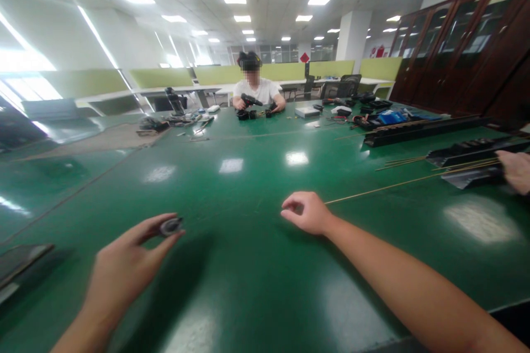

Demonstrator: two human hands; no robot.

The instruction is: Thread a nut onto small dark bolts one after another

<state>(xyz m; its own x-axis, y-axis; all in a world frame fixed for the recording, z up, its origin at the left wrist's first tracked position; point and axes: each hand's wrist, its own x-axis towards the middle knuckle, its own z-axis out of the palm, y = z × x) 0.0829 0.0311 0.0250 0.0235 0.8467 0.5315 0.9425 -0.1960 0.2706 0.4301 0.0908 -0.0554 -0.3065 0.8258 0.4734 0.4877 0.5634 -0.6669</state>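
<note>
My left hand (132, 253) pinches a small round grey piece (171, 226) with a dark part between thumb and fingertips, held above the green tabletop (232, 292). To the right, my right hand (306, 212) is curled, with thumb and fingertips close together. A thin brass-coloured rod (385, 188) runs from the right side of the table into the back of this hand. Its near end is hidden by the hand, and the rod lines up with the fingertips.
Another person's hand (515, 170) rests by dark metal channels (467, 175) with thin rods. Across the table a person (254, 91) holds a power drill (250, 100). Tools, a white box (307, 112) and a blue item (391, 117) lie at the far side. A dark flat panel (25, 265) lies at left.
</note>
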